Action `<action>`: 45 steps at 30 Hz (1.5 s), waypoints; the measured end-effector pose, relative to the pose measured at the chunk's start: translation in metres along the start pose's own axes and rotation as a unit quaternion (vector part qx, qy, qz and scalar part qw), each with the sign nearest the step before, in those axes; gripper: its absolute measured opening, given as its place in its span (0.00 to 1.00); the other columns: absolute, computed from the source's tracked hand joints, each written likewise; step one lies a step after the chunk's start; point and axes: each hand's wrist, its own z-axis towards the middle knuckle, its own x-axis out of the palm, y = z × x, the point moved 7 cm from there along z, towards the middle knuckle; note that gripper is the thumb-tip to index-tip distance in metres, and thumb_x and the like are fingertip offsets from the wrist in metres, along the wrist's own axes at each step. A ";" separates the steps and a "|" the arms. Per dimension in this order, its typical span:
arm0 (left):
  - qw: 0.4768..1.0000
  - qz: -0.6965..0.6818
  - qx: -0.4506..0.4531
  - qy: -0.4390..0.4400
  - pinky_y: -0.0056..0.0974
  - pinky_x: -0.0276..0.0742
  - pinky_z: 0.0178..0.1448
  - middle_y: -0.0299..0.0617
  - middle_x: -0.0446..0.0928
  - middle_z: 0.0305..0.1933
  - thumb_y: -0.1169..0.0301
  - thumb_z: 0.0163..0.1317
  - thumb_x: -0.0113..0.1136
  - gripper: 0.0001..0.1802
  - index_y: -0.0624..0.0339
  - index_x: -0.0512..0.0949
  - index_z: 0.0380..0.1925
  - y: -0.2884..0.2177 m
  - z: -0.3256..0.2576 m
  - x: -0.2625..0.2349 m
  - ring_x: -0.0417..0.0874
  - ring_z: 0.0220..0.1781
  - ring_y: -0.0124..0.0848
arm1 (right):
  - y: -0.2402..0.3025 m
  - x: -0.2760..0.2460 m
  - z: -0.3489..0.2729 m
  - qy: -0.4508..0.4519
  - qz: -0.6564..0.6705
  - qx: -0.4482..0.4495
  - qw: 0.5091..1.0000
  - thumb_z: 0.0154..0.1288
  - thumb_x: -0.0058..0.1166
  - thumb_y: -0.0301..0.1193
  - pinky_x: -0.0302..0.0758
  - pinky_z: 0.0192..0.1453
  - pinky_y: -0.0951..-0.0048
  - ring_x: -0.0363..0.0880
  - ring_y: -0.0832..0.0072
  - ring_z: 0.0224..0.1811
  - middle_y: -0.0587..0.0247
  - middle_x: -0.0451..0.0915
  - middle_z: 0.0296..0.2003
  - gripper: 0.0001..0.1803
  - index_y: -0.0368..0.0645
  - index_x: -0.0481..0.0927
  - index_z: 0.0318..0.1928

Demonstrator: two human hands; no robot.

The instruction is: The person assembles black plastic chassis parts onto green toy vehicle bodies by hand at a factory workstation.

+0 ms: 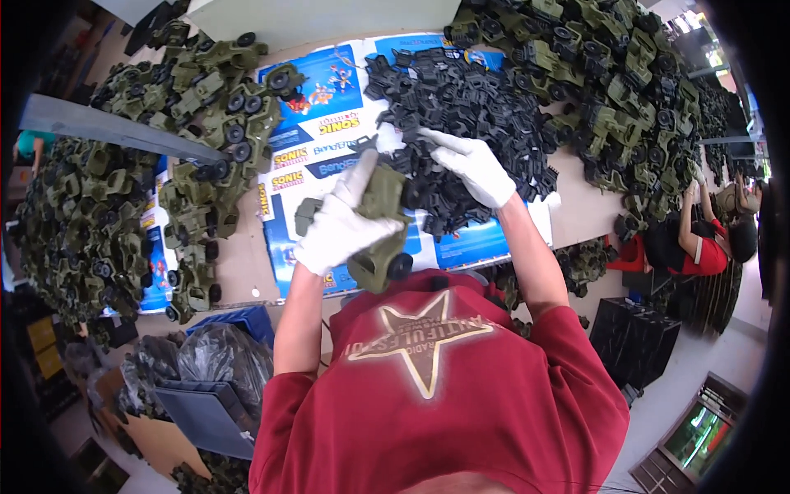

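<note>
Olive-green toy jeep (383,198) with black wheels sits in the grip of a worker's white-gloved left hand (344,226), thumb laid across the body and fingers stretched toward its far end, above the near part of a crowded bench (580,210). The right hand (476,171), also gloved in white, reaches with extended fingers to the edge of a heap of black plastic parts (469,99); whether it pinches one cannot be told. Beneath the jeep and the parts lie blue-and-white printed sheets (288,202). More green jeeps are piled on both sides, one heap (99,214) to the left, crossed by a grey metal bar (123,128), and another (625,90) to the right. A pale box (321,16) stands at the far edge. Nearer the camera, the worker's dark red shirt (461,395) bears a star. At lower left, a grey crate (206,416) leans beside plastic bags (222,358) and a blue bin (247,321); at far right, a co-worker in red (708,251) reaches toward the piles.
</note>
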 end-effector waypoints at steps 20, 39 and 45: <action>0.879 -0.417 -0.229 -0.020 0.27 0.82 0.43 0.46 0.82 0.49 0.76 0.45 0.77 0.56 0.71 0.54 0.73 0.037 -0.015 0.070 0.85 0.39 0.23 | -0.066 0.009 -0.003 0.097 0.222 0.042 0.969 0.69 0.59 0.32 0.74 0.62 0.74 0.78 0.76 0.56 0.55 0.79 0.57 0.27 0.30 0.73 0.64; 0.886 -0.445 0.028 -0.127 0.34 0.69 0.66 0.42 0.74 0.61 0.46 0.66 0.61 0.39 0.64 0.67 0.66 0.060 -0.013 0.054 0.74 0.60 0.27 | -0.009 0.081 -0.014 0.006 -0.316 -0.196 0.928 0.48 0.67 0.36 0.71 0.64 0.59 0.75 0.51 0.57 0.48 0.75 0.53 0.34 0.43 0.73 0.59; 0.903 -0.377 -0.081 -0.189 0.33 0.73 0.57 0.38 0.80 0.47 0.56 0.76 0.48 0.21 0.62 0.76 0.54 0.069 -0.035 0.066 0.77 0.49 0.24 | -0.018 0.094 -0.035 -0.087 -0.275 -0.291 0.912 0.46 0.65 0.32 0.75 0.56 0.57 0.78 0.52 0.49 0.50 0.80 0.45 0.27 0.39 0.76 0.50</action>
